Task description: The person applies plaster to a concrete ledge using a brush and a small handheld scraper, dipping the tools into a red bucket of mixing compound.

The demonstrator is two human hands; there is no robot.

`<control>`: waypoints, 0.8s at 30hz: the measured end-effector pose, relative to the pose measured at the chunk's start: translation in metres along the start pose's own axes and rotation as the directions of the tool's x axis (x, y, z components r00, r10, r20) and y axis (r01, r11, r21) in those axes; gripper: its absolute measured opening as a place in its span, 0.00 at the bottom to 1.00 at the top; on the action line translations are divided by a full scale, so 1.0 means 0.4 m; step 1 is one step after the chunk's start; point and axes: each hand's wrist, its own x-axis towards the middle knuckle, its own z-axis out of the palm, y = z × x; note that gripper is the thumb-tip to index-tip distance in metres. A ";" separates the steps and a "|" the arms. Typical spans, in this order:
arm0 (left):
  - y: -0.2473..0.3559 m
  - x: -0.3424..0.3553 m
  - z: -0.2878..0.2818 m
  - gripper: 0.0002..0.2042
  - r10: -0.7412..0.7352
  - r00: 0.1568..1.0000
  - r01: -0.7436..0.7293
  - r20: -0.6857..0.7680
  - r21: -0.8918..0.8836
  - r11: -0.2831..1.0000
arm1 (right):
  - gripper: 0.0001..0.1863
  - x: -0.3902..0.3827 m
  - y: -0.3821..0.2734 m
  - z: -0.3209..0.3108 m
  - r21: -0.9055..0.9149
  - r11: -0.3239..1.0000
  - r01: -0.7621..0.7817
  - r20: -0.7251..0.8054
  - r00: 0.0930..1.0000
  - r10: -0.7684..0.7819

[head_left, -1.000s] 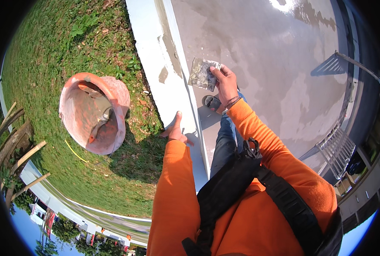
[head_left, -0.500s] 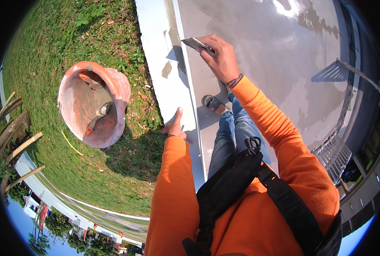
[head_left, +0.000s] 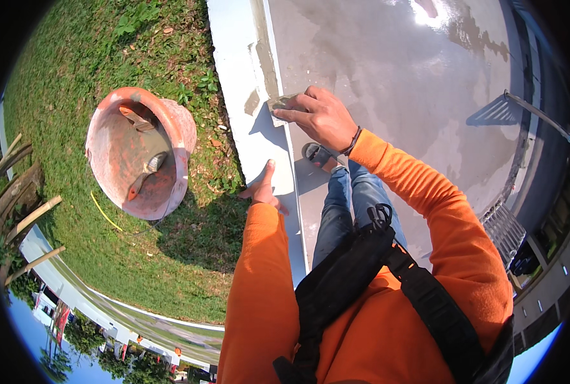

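Observation:
My right hand [head_left: 325,120] grips a flat putty scraper [head_left: 278,109] smeared with grey. Its blade lies at the inner edge of the white wall top [head_left: 234,57], beside a grey strip of filler [head_left: 264,54]. Further down the same wall top rests my left hand [head_left: 264,191], empty, with the thumb up and the fingers spread over the surface. On the grass to the left, a pinkish-orange bucket [head_left: 184,125] tilts toward me. Inside it lie two orange-handled tools, one near the rim [head_left: 136,120] and one lower down [head_left: 145,176].
Left of the wall stretches grass [head_left: 61,128], with logs and sticks [head_left: 32,217] at its far left. To the right is a smooth grey floor [head_left: 387,70] with damp patches. A metal rake-like tool [head_left: 535,109] and a slatted metal rack [head_left: 504,230] are at the right.
My right hand has come down along the wall edge toward me, and the scraper has turned to lie flatter over the wall top. My left hand stays put.

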 end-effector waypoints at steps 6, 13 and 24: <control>0.013 -0.003 -0.019 0.53 -0.048 0.968 0.038 0.245 0.042 0.998 | 0.12 -0.012 0.012 0.021 0.502 0.675 -0.540 -0.228 0.671 0.706; 0.004 0.015 -0.012 0.47 -0.049 0.990 0.058 0.135 -0.065 0.996 | 0.11 -0.016 0.045 0.161 0.519 0.711 -0.474 -0.431 0.574 0.696; 0.019 -0.031 -0.009 0.40 -0.037 0.960 0.032 0.277 0.023 0.999 | 0.13 -0.090 0.005 0.184 0.440 0.741 -0.508 -0.256 0.720 0.646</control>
